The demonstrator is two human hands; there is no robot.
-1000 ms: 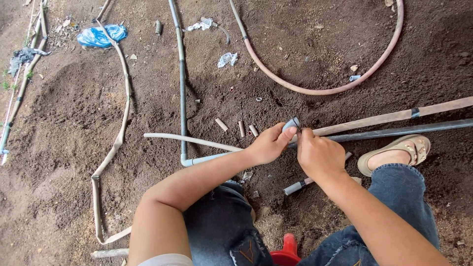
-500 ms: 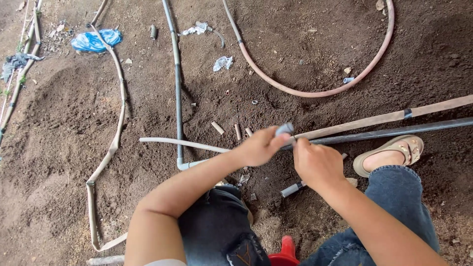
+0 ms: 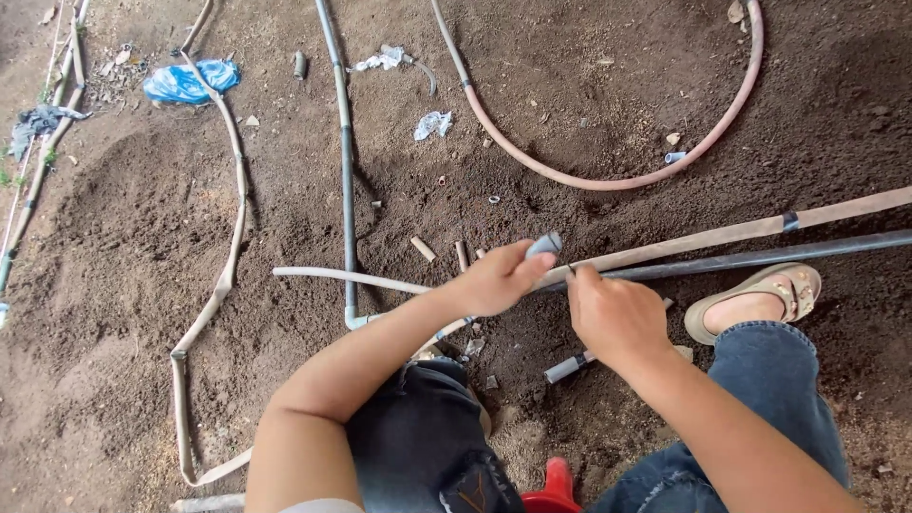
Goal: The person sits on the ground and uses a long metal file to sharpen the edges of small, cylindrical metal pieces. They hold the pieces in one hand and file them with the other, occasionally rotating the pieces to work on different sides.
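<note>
Small grey plastic pipe fitting (image 3: pixel 544 245) sits pinched in the fingertips of the left hand (image 3: pixel 496 278), held just above the soil at the near end of the long dark grey pipe (image 3: pixel 760 257), lined up with that end so the two parts meet square. Right hand (image 3: pixel 616 315) is closed around the same pipe end right beside the fitting, fingers curled down over it, likely bracing the pipe so it does not roll or slide back; the joint itself is hidden under the fingers. A tan bamboo-like pole (image 3: pixel 741 229) lies alongside the dark pipe, touching or nearly so. A white curved tube (image 3: pixel 347 277) runs left from under the left wrist. Short cut pipe offcuts (image 3: pixel 423 249) lie scattered on the dirt floor (image 3: pixel 142 237) just beyond the hands, kept within reach. A reddish hose (image 3: pixel 608 180) loops well apart at the top. Person squats, sandalled foot (image 3: pixel 755 299) planted next to the pipe, knees in blue jeans (image 3: pixel 788 399) framing the work low and close.
</note>
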